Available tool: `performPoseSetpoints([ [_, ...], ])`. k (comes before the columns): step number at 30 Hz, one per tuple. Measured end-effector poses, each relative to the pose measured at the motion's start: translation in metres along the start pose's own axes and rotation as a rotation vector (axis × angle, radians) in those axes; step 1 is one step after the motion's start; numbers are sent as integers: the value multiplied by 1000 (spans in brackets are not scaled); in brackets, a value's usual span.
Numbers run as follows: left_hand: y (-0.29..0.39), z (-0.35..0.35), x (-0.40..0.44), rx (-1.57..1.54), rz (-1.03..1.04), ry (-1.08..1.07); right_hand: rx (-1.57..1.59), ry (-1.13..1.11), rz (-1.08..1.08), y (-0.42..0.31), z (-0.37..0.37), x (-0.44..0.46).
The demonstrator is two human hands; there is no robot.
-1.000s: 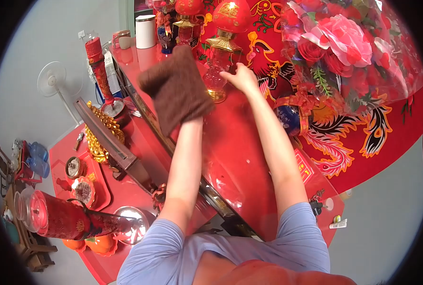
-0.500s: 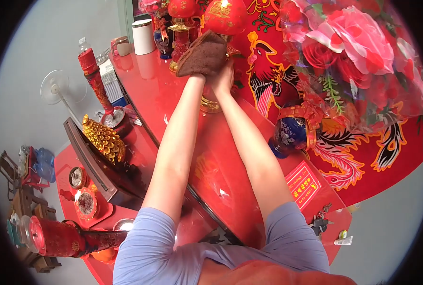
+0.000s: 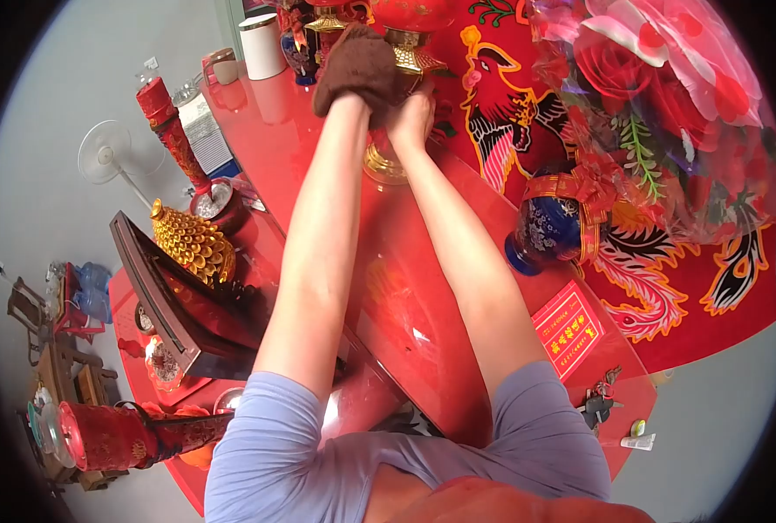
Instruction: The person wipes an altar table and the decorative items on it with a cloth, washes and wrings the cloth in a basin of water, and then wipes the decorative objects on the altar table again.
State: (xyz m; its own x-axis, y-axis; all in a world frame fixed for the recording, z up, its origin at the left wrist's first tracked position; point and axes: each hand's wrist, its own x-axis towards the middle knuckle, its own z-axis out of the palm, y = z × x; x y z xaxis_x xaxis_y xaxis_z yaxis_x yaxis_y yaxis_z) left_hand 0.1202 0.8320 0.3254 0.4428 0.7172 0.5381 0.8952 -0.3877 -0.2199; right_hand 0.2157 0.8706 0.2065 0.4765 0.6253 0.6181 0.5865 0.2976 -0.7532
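A brown cloth [image 3: 357,68] covers my left hand [image 3: 350,105] like a mitt, hiding its fingers. It presses against the left side of a red lamp with gold trim [image 3: 412,54]. My right hand [image 3: 411,122] is closed round the lamp's stem from the right, its fingertips partly out of sight. The lamp's gold and glass base [image 3: 384,167] stands upright on the red table [image 3: 405,305]. Cloth and hands hide most of the stem.
Behind are a second lamp [image 3: 325,24], a white canister [image 3: 262,48] and a mug [image 3: 222,68]. At right stand a blue vase [image 3: 545,228], wrapped flowers [image 3: 658,96] and a red card [image 3: 568,331]. A dark wooden frame [image 3: 157,292] and gold ornament [image 3: 192,248] are at left.
Both hands have come together at the lamp, and the right one has closed on it. The cloth moved from the left onto the lamp, then slightly further up its left side. The view has shifted.
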Motion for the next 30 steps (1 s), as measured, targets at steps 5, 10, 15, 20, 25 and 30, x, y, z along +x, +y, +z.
performPoseSetpoints([
  [5, -33, 10, 15, 173, 283, 44, 47, 5, -45, 1, 0, 1],
  [10, -46, 25, 40, 209, 383, 107, 29, 76, -158, 7, 4, 1],
  [15, -51, 34, 63, 168, 386, 13, 7, 30, -117, 7, 6, 1],
  [20, -52, 40, 82, 123, 380, -98, 12, 100, -170, 8, 4, 2],
  [25, -51, 44, 96, 94, 370, -187, 34, 46, -149, 6, 3, 0],
  [30, -50, 41, 99, 76, 350, -262, 49, 34, -127, 4, 1, -1],
])
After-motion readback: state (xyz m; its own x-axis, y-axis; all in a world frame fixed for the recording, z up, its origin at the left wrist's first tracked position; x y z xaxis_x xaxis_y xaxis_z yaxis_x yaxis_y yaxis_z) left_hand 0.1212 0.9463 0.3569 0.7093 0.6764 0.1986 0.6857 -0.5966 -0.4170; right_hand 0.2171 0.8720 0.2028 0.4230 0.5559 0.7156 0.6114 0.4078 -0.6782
